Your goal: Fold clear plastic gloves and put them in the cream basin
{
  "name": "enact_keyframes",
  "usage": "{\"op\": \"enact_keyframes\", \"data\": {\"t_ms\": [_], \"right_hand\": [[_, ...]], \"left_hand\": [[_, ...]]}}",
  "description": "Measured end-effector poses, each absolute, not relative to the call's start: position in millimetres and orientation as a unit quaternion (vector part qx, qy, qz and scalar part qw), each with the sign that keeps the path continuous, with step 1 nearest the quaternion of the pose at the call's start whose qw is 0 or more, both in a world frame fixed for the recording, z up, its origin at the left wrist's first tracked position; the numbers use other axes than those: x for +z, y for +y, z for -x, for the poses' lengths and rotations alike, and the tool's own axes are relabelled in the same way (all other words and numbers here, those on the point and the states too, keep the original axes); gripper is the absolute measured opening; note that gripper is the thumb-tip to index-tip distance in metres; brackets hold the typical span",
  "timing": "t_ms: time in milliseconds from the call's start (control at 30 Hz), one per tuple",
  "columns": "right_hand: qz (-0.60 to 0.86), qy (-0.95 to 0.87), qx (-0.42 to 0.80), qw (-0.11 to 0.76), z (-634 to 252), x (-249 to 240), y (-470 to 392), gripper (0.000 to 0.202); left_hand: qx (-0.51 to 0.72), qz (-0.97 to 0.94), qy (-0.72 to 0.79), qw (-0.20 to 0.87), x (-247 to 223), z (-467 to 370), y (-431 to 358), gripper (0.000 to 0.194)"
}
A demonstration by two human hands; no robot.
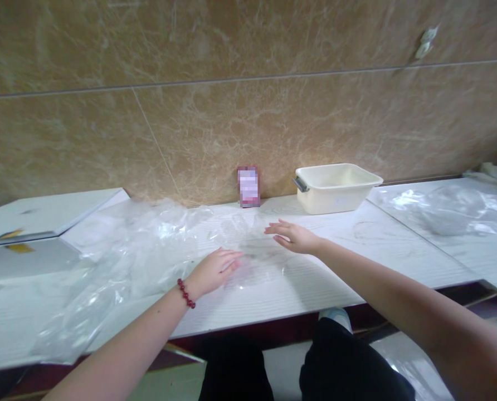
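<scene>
My left hand [215, 271], with a red bead bracelet [185, 293] at its wrist, reaches over the white tabletop [290, 289]. Its fingers are stretched out, slightly blurred, at the edge of thin clear plastic [160, 245]. My right hand [294, 237] hovers to the right, palm down with fingers apart, and nothing shows in its grasp. Between the hands the see-through film is faint; whether either hand touches it I cannot tell. The crumpled plastic spreads left from there toward the table's front edge.
A cream plastic bin [336, 195] with a grey handle stands by the marbled wall [206, 128]. A small pixelated card or device [249, 187] leans there too. White box-like panels [52, 211] lie at left, more clear plastic [453, 209] at right.
</scene>
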State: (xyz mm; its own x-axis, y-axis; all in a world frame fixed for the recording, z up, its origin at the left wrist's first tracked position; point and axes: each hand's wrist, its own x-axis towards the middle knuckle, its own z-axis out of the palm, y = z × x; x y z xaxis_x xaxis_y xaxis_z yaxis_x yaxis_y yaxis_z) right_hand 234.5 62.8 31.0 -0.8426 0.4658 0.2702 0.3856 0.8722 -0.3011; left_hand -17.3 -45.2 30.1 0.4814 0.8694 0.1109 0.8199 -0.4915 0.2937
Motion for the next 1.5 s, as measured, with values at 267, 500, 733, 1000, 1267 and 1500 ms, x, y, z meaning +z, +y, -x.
{"op": "enact_keyframes", "data": {"t_ms": [267,500,733,1000,1267,1500], "right_hand": [[0.324,-0.937,0.069,0.107,-170.7,-2.4,66.7,0.045],[0.373,-0.925,0.016,0.071,-172.0,-9.8,64.1,0.053],[0.393,-0.917,0.007,0.069,-173.0,-10.7,62.1,0.06],[0.409,-0.909,0.017,0.074,-175.4,-5.9,59.9,0.062],[0.369,-0.924,0.045,0.087,-174.7,-5.5,52.0,0.057],[0.382,-0.919,0.046,0.089,-174.2,-7.6,47.7,0.055]], "left_hand": [[0.033,-0.814,0.58,0.0,-1.6,-4.4,-26.2,0.066],[0.004,-0.821,0.57,0.015,0.4,23.1,-23.1,0.071],[-0.012,-0.751,0.658,0.044,8.8,52.8,15.4,0.06],[-0.012,-0.711,0.703,-0.012,16.0,38.7,24.3,0.059],[-0.09,-0.788,0.605,0.065,10.2,23.6,-4.6,0.082],[-0.029,-0.837,0.547,-0.008,8.4,-2.9,-20.9,0.084]]}}
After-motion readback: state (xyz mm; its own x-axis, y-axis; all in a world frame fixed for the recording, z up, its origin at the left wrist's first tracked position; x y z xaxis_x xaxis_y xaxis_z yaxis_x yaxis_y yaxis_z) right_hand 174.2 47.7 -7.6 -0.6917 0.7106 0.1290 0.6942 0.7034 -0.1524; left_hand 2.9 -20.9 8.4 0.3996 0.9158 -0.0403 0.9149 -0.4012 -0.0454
